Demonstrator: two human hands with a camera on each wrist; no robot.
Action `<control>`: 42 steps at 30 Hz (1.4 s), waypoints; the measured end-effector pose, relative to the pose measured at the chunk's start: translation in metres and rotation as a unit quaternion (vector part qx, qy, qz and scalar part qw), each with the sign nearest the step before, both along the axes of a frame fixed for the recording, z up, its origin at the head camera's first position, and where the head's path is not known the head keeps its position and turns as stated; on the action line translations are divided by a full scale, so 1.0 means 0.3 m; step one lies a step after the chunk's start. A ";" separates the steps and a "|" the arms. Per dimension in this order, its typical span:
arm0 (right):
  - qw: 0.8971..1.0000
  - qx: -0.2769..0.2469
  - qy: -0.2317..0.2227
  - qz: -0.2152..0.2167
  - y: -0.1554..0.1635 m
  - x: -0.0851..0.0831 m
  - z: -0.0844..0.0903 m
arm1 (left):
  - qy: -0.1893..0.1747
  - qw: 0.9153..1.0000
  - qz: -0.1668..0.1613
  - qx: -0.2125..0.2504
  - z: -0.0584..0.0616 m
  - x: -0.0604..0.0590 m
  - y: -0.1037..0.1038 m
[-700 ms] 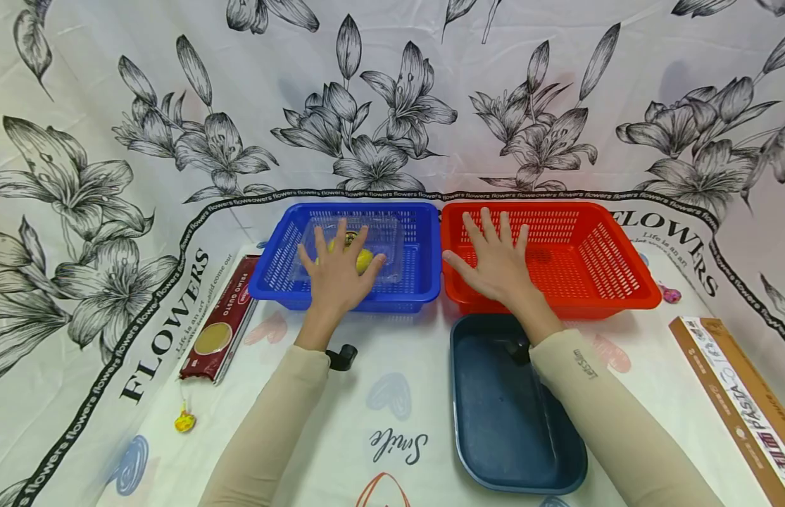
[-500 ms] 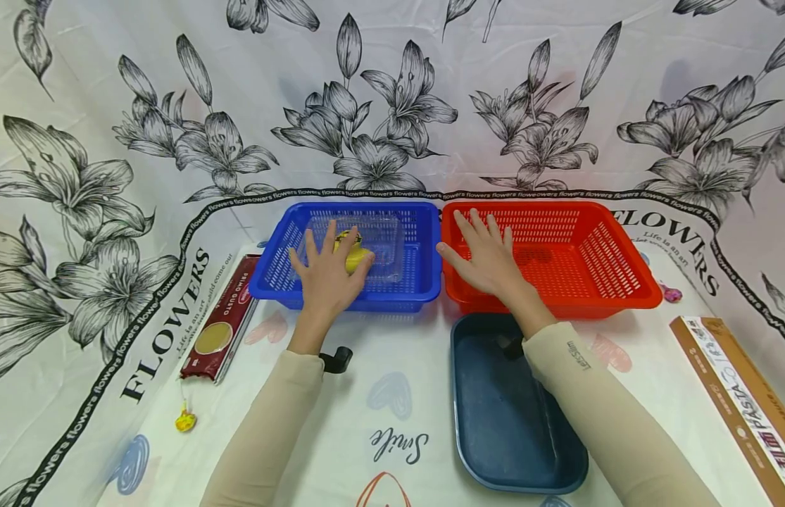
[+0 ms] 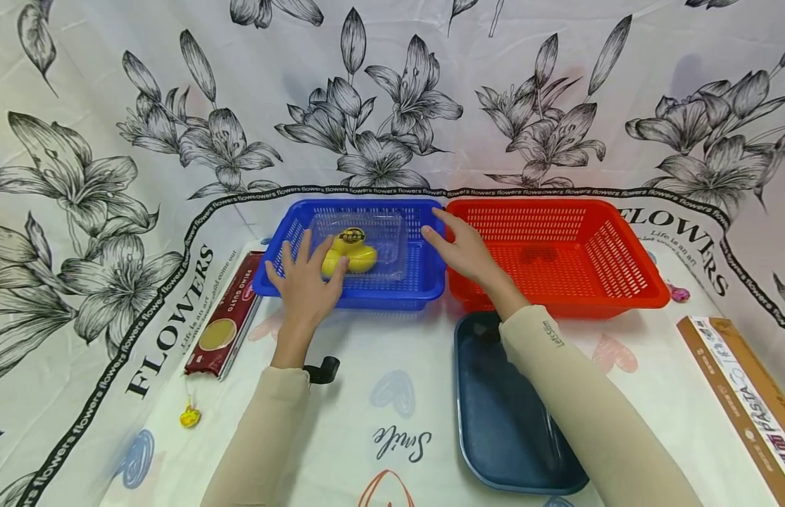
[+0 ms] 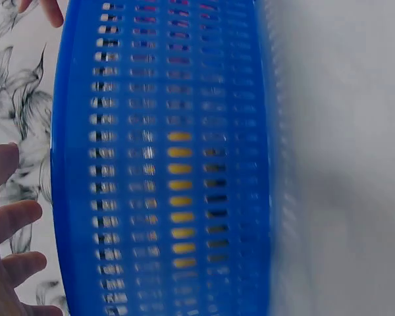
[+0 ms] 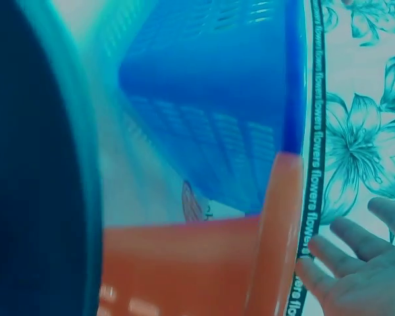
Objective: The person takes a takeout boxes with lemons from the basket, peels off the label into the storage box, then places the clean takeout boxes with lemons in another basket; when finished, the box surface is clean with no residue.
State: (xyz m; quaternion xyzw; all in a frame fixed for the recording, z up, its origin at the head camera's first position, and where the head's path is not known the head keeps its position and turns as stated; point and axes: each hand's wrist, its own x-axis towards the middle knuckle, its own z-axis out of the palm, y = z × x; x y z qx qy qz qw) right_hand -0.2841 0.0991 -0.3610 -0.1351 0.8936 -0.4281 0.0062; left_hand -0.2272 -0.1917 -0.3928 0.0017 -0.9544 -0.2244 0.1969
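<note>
Left hand (image 3: 305, 277) hovered flat over near-left part of blue basket (image 3: 284, 239), fingers spread & straight, gripped nothing. Right hand (image 3: 463, 248) reached across seam btwn blue basket & red basket (image 3: 620, 282), fingers straight, open, fingertips at blue basket's right rim; couldn't tell if touching. Inside blue basket sat clear plastic box (image 3: 382, 243) w/ 2 yellow lumps (image 3: 350, 259) under a round label. Beside: dark blue tray (image 3: 493, 415) near front, pasta packet (image 3: 222, 317) at left, long carton (image 3: 743, 401) at right.
</note>
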 end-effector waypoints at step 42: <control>0.983 -0.095 -0.159 0.006 -0.220 -0.119 -0.001 | 0.036 0.990 0.102 0.085 -0.140 0.067 -0.242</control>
